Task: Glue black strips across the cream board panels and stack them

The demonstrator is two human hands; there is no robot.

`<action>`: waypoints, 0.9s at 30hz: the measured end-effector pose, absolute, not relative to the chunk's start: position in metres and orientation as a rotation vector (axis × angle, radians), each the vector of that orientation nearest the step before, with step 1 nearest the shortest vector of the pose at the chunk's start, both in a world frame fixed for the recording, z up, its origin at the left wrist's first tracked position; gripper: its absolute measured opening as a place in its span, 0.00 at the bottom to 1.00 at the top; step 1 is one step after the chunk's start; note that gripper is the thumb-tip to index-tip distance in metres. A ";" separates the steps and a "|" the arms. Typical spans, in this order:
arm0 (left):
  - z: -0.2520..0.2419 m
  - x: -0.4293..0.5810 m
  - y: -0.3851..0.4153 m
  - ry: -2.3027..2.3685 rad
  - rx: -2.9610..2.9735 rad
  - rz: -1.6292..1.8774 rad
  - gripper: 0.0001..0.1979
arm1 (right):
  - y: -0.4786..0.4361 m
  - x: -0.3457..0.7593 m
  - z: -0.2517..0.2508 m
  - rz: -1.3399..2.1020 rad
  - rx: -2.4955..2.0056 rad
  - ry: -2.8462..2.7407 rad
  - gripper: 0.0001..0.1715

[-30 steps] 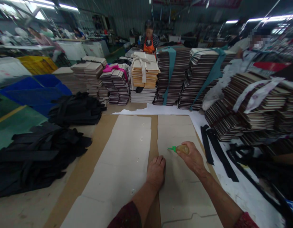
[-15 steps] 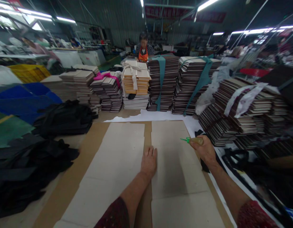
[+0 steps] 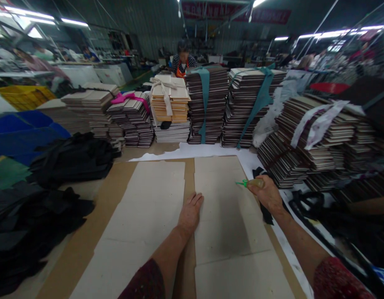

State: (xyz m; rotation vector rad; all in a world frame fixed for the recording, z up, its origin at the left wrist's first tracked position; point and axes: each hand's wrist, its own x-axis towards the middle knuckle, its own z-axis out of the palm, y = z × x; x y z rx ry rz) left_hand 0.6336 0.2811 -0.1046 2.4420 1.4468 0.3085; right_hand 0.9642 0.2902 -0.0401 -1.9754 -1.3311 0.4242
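Observation:
Two flat pale cardboard sheets lie side by side on the brown table, the left sheet (image 3: pixel 148 207) and the right sheet (image 3: pixel 226 207). My left hand (image 3: pixel 189 212) rests flat, fingers stretched out, on the gap between them. My right hand (image 3: pixel 268 195) hovers over the right sheet's right edge, closed round a small amber glue bottle (image 3: pixel 254 182) whose green nozzle points left.
Tied stacks of flat boards (image 3: pixel 207 104) fill the back and right (image 3: pixel 328 141). Heaps of black straps (image 3: pixel 70 160) lie at the left, loose black strips (image 3: pixel 266 207) by my right hand. Blue crates (image 3: pixel 23 133) stand far left. A person in an orange apron (image 3: pixel 182 62) sits behind the stacks.
My right hand with the bottle has shifted from above the right sheet's middle out to its right edge. The view has tilted up a little; my left hand stays flat.

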 end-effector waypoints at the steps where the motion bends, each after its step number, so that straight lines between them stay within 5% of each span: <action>1: -0.106 0.633 0.281 1.447 2.440 0.322 0.34 | 0.291 0.963 -0.039 0.415 -2.005 -1.350 0.24; 27: -0.107 0.636 0.279 1.503 2.416 0.369 0.29 | 0.312 0.954 0.000 0.293 -2.200 -1.842 0.18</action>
